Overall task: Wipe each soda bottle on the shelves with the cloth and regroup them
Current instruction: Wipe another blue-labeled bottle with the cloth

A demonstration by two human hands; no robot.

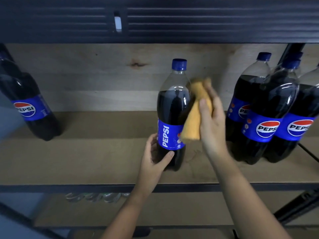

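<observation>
Left hand (156,152) grips the upright bottle's (172,114) base; right hand (211,118) clutches the orange cloth (196,114) against its right flank, long axis vertical.

Shelf board (96,152): bare stretch between the lone bottle (29,104) at far left and the middle bottle (172,114); open passage there, front to back wall.

Middle bottle: upright, gripped low by the left hand (155,156); right hand (212,118) with cloth (195,116) fills the gap on its right side.

Bottle cluster (269,114) at right: packed together, blocks that end; a narrow strip of board lies between it and the right forearm.

Upper shelf edge (172,19): caps headroom above the bottle caps.
</observation>
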